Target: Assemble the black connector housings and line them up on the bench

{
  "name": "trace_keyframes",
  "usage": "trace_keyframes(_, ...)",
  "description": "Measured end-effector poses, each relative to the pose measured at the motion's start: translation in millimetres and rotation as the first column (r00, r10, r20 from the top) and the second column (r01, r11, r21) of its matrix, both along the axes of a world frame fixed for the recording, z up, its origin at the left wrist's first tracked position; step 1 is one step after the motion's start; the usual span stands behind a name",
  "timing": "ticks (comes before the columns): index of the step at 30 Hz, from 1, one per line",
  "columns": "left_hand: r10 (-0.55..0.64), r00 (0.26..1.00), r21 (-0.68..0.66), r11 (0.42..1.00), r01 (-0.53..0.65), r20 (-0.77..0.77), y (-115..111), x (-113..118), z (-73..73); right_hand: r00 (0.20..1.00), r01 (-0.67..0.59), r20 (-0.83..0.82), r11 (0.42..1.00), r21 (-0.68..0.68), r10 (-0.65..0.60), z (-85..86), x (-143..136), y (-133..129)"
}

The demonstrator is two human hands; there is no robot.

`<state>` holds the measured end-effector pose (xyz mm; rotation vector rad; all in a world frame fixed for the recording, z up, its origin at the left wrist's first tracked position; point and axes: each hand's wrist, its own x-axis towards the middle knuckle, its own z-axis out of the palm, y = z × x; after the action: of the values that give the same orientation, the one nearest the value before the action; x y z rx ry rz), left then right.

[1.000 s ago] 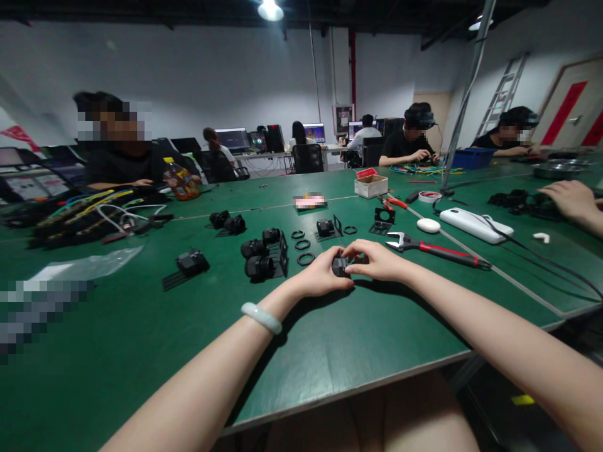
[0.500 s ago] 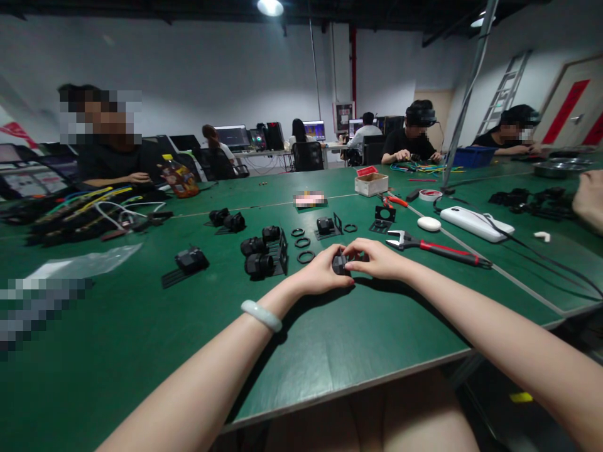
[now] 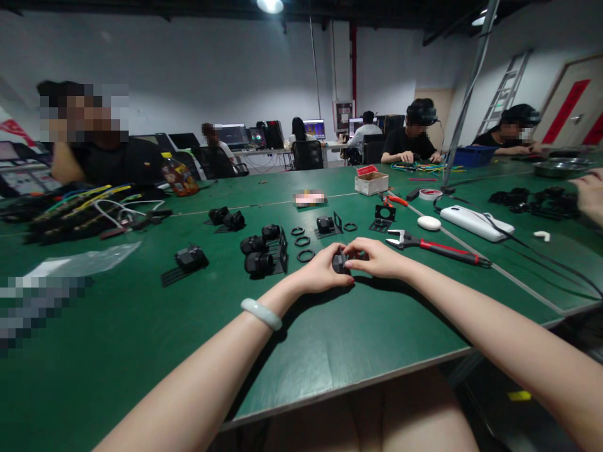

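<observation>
My left hand (image 3: pixel 324 272) is wrapped round a black cable gland (image 3: pixel 339 264) low over the green table. The fingertips of my right hand (image 3: pixel 374 258) pinch the same gland from the right, and part of it is hidden by my fingers. Just beyond my hands lie several black ring nuts (image 3: pixel 302 241) in a column. Behind them another gland on a bracket (image 3: pixel 325 224) stands beside a single loose ring nut (image 3: pixel 350 226). A bare black bracket with a round hole (image 3: pixel 385 213) is farther right.
Several glands on a bracket (image 3: pixel 259 263) stand left of my hands; another (image 3: pixel 191 257) lies farther left. An adjustable wrench (image 3: pixel 440 249), a white oval object (image 3: pixel 429 223) and a white power bank-like case (image 3: pixel 475 223) lie right. Co-workers sit around the table.
Both my hands stay almost still on the gland. The person at the far left has shifted left and raised an arm towards the head.
</observation>
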<state>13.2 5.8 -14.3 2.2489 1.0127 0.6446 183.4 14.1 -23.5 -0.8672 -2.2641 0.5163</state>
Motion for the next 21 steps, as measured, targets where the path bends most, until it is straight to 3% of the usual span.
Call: trace_keyframes(21, 0.018, 0.999, 0.033, 0.999, -0.017, -0.034, 2.1, -1.7, -2.1, 0.998, -0.050, -0.030, 0.997, 0.052, 0.052, 4.6, 2.4, -2.4)
